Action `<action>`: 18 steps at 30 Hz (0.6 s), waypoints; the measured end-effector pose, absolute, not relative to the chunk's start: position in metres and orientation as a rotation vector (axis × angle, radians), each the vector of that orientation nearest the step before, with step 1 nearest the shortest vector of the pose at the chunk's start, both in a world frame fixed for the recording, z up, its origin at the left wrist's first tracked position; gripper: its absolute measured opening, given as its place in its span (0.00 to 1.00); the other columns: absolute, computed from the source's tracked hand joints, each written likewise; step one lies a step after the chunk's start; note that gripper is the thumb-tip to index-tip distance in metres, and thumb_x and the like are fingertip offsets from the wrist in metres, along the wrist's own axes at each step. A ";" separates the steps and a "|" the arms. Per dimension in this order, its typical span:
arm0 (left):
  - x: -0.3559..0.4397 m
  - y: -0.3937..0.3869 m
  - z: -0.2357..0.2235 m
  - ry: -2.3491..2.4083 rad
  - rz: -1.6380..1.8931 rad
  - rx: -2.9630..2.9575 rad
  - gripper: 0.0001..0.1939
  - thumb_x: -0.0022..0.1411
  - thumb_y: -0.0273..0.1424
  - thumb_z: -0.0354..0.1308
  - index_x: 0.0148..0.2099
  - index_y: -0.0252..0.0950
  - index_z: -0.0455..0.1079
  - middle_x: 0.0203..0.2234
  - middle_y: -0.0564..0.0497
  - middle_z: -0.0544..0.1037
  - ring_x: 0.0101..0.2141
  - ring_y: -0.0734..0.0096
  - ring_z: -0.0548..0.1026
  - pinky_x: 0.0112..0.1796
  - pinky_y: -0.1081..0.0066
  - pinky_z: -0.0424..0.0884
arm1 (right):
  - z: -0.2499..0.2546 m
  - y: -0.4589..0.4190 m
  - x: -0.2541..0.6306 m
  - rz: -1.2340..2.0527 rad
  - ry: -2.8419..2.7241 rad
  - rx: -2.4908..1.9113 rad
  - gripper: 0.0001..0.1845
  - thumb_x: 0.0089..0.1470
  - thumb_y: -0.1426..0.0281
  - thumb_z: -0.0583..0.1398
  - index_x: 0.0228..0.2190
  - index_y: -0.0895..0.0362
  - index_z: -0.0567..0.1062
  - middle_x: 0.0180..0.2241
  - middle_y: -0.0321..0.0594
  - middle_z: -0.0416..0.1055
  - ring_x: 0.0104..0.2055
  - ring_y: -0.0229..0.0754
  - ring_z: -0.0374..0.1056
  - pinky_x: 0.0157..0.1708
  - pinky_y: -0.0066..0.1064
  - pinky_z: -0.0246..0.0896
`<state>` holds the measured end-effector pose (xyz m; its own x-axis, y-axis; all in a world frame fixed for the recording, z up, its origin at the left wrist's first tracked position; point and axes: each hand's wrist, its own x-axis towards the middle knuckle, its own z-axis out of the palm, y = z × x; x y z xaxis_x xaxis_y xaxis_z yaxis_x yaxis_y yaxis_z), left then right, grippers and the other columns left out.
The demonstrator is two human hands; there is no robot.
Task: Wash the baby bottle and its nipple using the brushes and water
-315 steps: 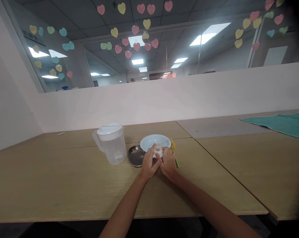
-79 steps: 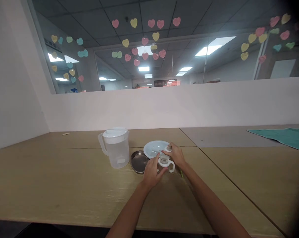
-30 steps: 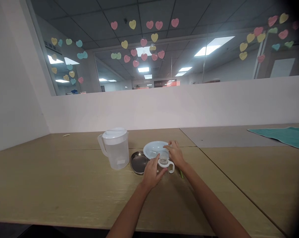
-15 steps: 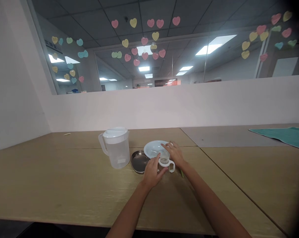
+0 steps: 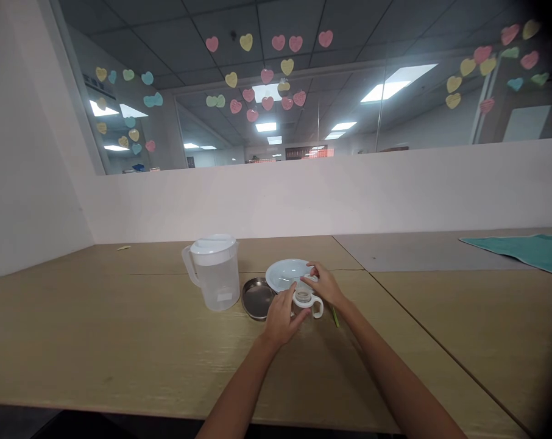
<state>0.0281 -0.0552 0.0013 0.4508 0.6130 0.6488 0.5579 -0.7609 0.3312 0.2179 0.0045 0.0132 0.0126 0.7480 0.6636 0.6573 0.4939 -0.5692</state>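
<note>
A clear bottle (image 5: pixel 303 295) with a white ring and a white side handle stands upright on the table, its mouth uncovered. My left hand (image 5: pixel 281 318) is closed around its left side, thumb in front and fingers behind. Just above and behind the mouth, my right hand (image 5: pixel 325 285) pinches a small white piece (image 5: pixel 310 277), perhaps a cap; the fingers partly hide it. Behind the bottle lies a pale blue plate (image 5: pixel 278 269) with something thin and clear in it. A round metal dish (image 5: pixel 258 299) sits left of my left hand.
A lidded translucent pitcher (image 5: pixel 219 277) stands left of the dish. A thin green strip (image 5: pixel 335 317) lies under my right forearm. At the far right is a green cloth (image 5: pixel 527 250). A white wall (image 5: pixel 303 201) with a window above it closes off the table's back.
My right hand has drawn its fingers in from over the plate and now pinches the white piece near the bottle mouth. My left hand and the bottle have stayed put.
</note>
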 end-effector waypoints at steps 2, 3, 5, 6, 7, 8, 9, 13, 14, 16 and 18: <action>0.028 -0.055 0.002 1.059 1.209 2.619 0.33 0.61 0.46 0.48 0.63 0.36 0.47 0.48 0.42 0.69 0.48 0.59 0.67 0.48 0.58 0.63 | 0.013 0.004 0.218 0.120 -1.737 -1.199 0.18 0.48 0.59 0.59 0.38 0.57 0.70 0.29 0.35 0.67 0.33 0.39 0.65 0.36 0.30 0.59; 0.028 -0.055 0.002 1.057 1.206 2.622 0.33 0.61 0.45 0.48 0.63 0.36 0.47 0.48 0.42 0.69 0.48 0.59 0.67 0.48 0.58 0.63 | 0.013 0.003 0.218 0.107 -1.775 -1.196 0.15 0.48 0.59 0.58 0.35 0.57 0.71 0.29 0.36 0.68 0.34 0.39 0.65 0.36 0.30 0.58; 0.027 -0.055 0.001 1.054 1.205 2.629 0.33 0.61 0.45 0.48 0.63 0.36 0.46 0.48 0.41 0.69 0.48 0.58 0.67 0.48 0.58 0.63 | 0.014 0.001 0.217 0.064 -1.875 -1.204 0.13 0.50 0.59 0.57 0.29 0.57 0.72 0.30 0.38 0.70 0.34 0.39 0.65 0.36 0.28 0.57; 0.027 -0.054 0.001 1.053 1.207 2.633 0.33 0.61 0.45 0.48 0.63 0.36 0.46 0.48 0.41 0.69 0.48 0.58 0.67 0.48 0.58 0.63 | 0.014 0.000 0.216 0.045 -1.924 -1.212 0.14 0.52 0.59 0.55 0.28 0.57 0.73 0.30 0.38 0.71 0.34 0.39 0.65 0.35 0.28 0.56; 0.027 -0.054 0.000 1.052 1.210 2.637 0.33 0.61 0.45 0.48 0.63 0.36 0.47 0.48 0.41 0.69 0.48 0.58 0.67 0.47 0.58 0.63 | 0.014 -0.001 0.216 0.030 -1.966 -1.221 0.15 0.53 0.59 0.54 0.26 0.57 0.73 0.29 0.38 0.72 0.33 0.39 0.65 0.34 0.27 0.55; 0.027 -0.053 -0.001 1.054 1.216 2.639 0.33 0.61 0.45 0.48 0.63 0.36 0.47 0.48 0.41 0.69 0.48 0.58 0.67 0.47 0.58 0.64 | 0.013 -0.002 0.216 0.023 -1.999 -1.229 0.17 0.54 0.60 0.52 0.25 0.57 0.73 0.28 0.39 0.72 0.32 0.38 0.65 0.33 0.27 0.55; 0.027 -0.053 -0.001 1.057 1.224 2.639 0.33 0.61 0.46 0.48 0.63 0.36 0.47 0.49 0.41 0.69 0.48 0.58 0.67 0.47 0.58 0.64 | 0.013 -0.003 0.215 0.021 -2.022 -1.235 0.19 0.56 0.60 0.51 0.24 0.57 0.74 0.26 0.39 0.72 0.30 0.38 0.65 0.32 0.27 0.54; 0.027 -0.052 -0.002 1.059 1.236 2.653 0.33 0.61 0.45 0.48 0.64 0.36 0.47 0.51 0.41 0.68 0.50 0.59 0.66 0.49 0.58 0.63 | 0.012 -0.002 0.216 0.017 -2.050 -1.236 0.24 0.57 0.60 0.49 0.18 0.58 0.73 0.21 0.41 0.72 0.26 0.38 0.64 0.31 0.28 0.53; 0.027 -0.052 -0.002 1.060 1.235 2.659 0.33 0.61 0.45 0.48 0.64 0.36 0.46 0.52 0.41 0.67 0.50 0.59 0.66 0.49 0.58 0.62 | 0.012 -0.002 0.216 0.014 -2.045 -1.233 0.23 0.57 0.61 0.50 0.19 0.58 0.74 0.22 0.42 0.73 0.27 0.39 0.64 0.32 0.28 0.54; 0.027 -0.052 -0.002 1.064 1.231 2.669 0.33 0.61 0.45 0.48 0.64 0.36 0.47 0.52 0.41 0.67 0.51 0.58 0.66 0.49 0.58 0.62 | 0.013 -0.001 0.216 0.012 -2.024 -1.222 0.21 0.56 0.61 0.51 0.22 0.57 0.76 0.27 0.43 0.75 0.32 0.41 0.66 0.36 0.30 0.55; 0.027 -0.052 -0.002 1.073 1.237 2.667 0.33 0.61 0.45 0.48 0.63 0.36 0.47 0.52 0.41 0.67 0.51 0.58 0.66 0.49 0.57 0.62 | 0.012 0.000 0.216 0.025 -2.000 -1.204 0.19 0.56 0.62 0.51 0.25 0.57 0.77 0.31 0.43 0.75 0.36 0.43 0.67 0.40 0.32 0.56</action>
